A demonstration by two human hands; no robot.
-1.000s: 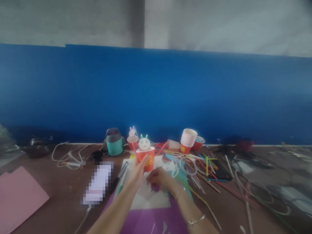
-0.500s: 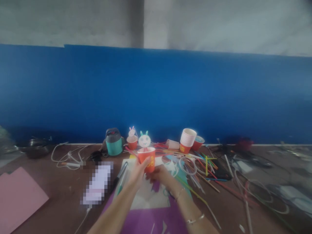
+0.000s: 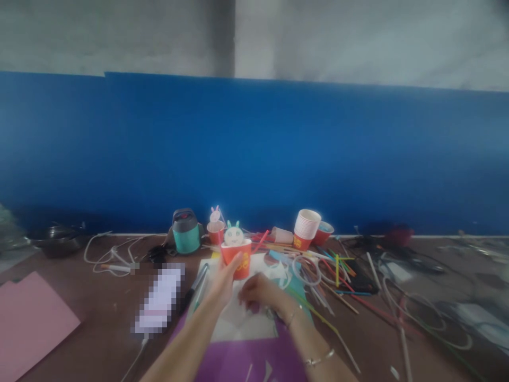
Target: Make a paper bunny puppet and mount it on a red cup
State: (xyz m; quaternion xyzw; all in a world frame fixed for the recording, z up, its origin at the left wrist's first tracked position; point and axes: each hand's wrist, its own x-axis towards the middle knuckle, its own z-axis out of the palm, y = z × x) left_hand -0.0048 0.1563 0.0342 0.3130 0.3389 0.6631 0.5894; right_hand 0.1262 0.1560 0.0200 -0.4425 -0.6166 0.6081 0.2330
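My left hand [image 3: 225, 278] is closed around a red paper cup [image 3: 241, 262] with yellow markings, held upright above the white sheet. A white paper rabbit face [image 3: 234, 235] with green ears rises out of the cup's mouth, its lower edge hidden by the rim. A red straw [image 3: 260, 241] slants out to the cup's right. Just below and right of the cup, my right hand [image 3: 258, 293] hangs with its fingers curled together, apart from the cup. What its fingertips pinch, if anything, is too blurred to make out.
White paper [image 3: 238, 326] lies on a purple sheet [image 3: 234, 361]. Behind stand a smaller rabbit cup [image 3: 216, 232], a teal container [image 3: 186, 236] and stacked cups [image 3: 307, 228]. Straws and sticks [image 3: 318, 292] litter the right side. A phone [image 3: 159, 300] and pink paper [image 3: 35, 329] lie left.
My right hand has dropped down from the cup's base. The rabbit face sits lower in the cup. A red straw now shows right of the cup instead of left.
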